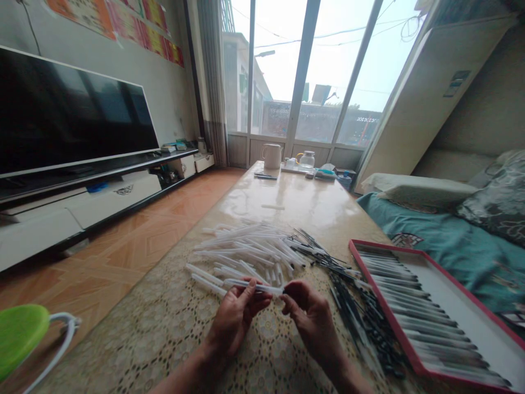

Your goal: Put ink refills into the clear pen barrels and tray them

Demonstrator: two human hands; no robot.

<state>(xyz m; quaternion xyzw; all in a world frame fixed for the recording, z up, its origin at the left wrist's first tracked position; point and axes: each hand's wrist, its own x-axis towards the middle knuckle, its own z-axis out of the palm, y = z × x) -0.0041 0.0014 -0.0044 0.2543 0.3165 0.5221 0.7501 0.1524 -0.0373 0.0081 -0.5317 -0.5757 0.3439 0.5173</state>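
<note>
My left hand [233, 317] is closed around a translucent white pen barrel [268, 289], held level just above the table. At the barrel's right end, my right hand [309, 314] pinches a small dark piece, partly hidden by the fingers. Beyond both hands lies a loose heap of white pen barrels [241, 249]. Thin black pen refills [311, 246] are strewn to the right of that heap. A pile of black pen caps [375, 328] and dark slim parts lies beside my right forearm.
A shallow red-rimmed box [416, 364] with a row of pens [426, 312] stands at the right. A kettle [272, 157] and a glass pitcher [307, 160] sit at the table's far end. A green stool [22, 334] is at lower left, a teal-covered couch [394, 219] at right.
</note>
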